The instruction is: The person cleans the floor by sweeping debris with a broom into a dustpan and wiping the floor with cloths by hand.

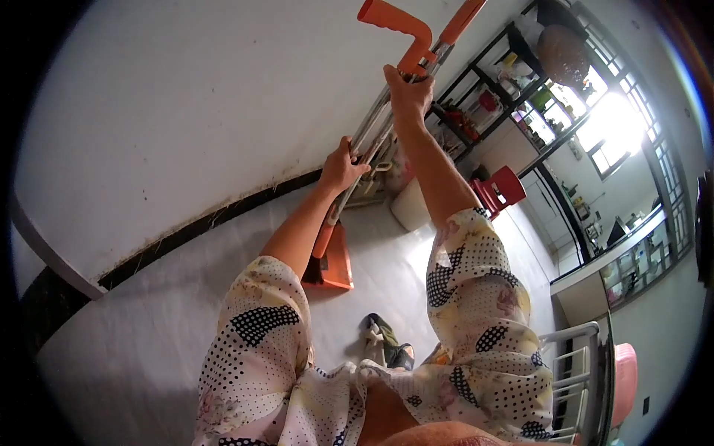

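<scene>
Two metal poles run side by side up from the floor along the wall. One belongs to an orange dustpan (pixel 340 260), and its top seems to end in the bent orange handle (pixel 405 33). The other has a straight orange grip (pixel 461 21) and looks like a broom, its dark head tucked in the pan and mostly hidden. My right hand (pixel 411 93) is closed around the poles just under the bent handle. Lower down, my left hand (pixel 343 167) wraps the poles about midway, its thumb up.
A white wall with a dark baseboard (pixel 216 223) stands at the left. Beyond my hands are a white bin (pixel 410 208), a red chair (pixel 500 189) and a loaded black rack (pixel 483 97). A white metal rail frame (pixel 573 379) and pink basin (pixel 625 383) are at right.
</scene>
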The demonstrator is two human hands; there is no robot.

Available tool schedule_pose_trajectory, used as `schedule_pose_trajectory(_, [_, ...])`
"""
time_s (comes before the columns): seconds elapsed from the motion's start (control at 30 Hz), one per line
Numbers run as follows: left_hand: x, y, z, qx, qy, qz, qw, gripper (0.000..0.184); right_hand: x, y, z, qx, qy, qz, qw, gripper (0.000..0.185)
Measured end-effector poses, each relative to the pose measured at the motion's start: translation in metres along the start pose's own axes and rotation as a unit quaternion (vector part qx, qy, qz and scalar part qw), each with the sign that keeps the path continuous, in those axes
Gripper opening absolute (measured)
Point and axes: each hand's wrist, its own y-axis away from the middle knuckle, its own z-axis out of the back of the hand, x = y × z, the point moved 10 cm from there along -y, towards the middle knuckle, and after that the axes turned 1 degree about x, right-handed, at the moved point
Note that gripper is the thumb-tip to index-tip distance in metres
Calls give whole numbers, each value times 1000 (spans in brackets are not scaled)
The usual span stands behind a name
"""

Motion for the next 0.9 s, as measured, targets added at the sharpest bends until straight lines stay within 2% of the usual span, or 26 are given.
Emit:
schedule_pose_trajectory(0.07, [0, 3, 2, -3, -15, 15, 1000, 75, 6, 5, 1, -1, 26, -1, 1000, 45])
schedule_pose_trajectory(0.17, [-8, 7, 0, -8, -27, 25, 999, 77, -5, -7, -14, 61, -34, 27, 997, 45])
schedule_pose_trajectory(0.27, [-9, 6, -6, 44, -2, 34, 998, 83, -8, -7, -11, 60, -69, 35, 995, 41])
schedule_pose_trajectory(0.37, [-7, 2, -11, 47, -59, 19, 997, 88, -14, -16, 0, 25, 0, 84, 996, 40])
schedule_pose_trajectory(0.43, [19, -2, -20, 94, -119, 5, 988, 93, -29, -26, 8, 7, -66, 95, 993, 44])
schedule_pose_trajectory(0.47, [37, -1, -27, 120, -146, 0, 982, 95, -48, -47, 3, 36, -103, 122, 987, 47])
schedule_pose_trajectory(0.5, [57, 5, -32, 222, -109, 78, 966, 100, -72, -56, -3, 64, -140, 145, 977, 51])
schedule_pose_trajectory(0.53, [93, 2, -30, 176, -235, 59, 954, 101, -74, -31, -4, 85, -149, 124, 977, 53])
schedule_pose_trajectory(0.57, [103, 16, -21, 233, -197, 118, 945, 99, -55, 1, -1, 104, -160, 104, 976, 55])
schedule_pose_trajectory(0.6, [130, 21, -11, 215, -235, 121, 940, 96, -52, 24, -2, 121, -173, 84, 974, 58])
schedule_pose_trajectory(0.63, [134, 29, 3, 237, -215, 127, 939, 92, -80, 40, -14, 162, -140, 75, 974, 61])
schedule_pose_trajectory(0.67, [174, 34, 18, 205, -203, 158, 944, 85, -116, 61, -25, 202, -109, 68, 971, 64])
schedule_pose_trajectory(0.7, [205, 40, 31, 206, -248, 129, 938, 84, -149, 79, -33, 241, -79, 60, 965, 67])
schedule_pose_trajectory(0.73, [211, 47, 49, 212, -266, 126, 932, 84, -152, 123, -28, 259, -105, 11, 960, 68])
schedule_pose_trajectory(0.77, [218, 54, 67, 217, -284, 124, 926, 84, -182, 147, -25, 276, -13, 17, 961, 68])
schedule_pose_trajectory(0.8, [240, 59, 77, 226, -278, 149, 922, 84, -225, 178, -17, 293, 78, 23, 953, 68])
schedule_pose_trajectory(0.83, [239, 76, 95, 212, -258, 202, 921, 82, -262, 213, -4, 309, 131, 27, 941, 73])
schedule_pose_trajectory(0.87, [227, 93, 115, 196, -238, 254, 917, 80, -312, 249, 17, 321, 244, 38, 914, 73])
schedule_pose_trajectory(0.9, [216, 106, 133, 178, -225, 279, 916, 77, -340, 287, 47, 354, 253, -13, 900, 76])
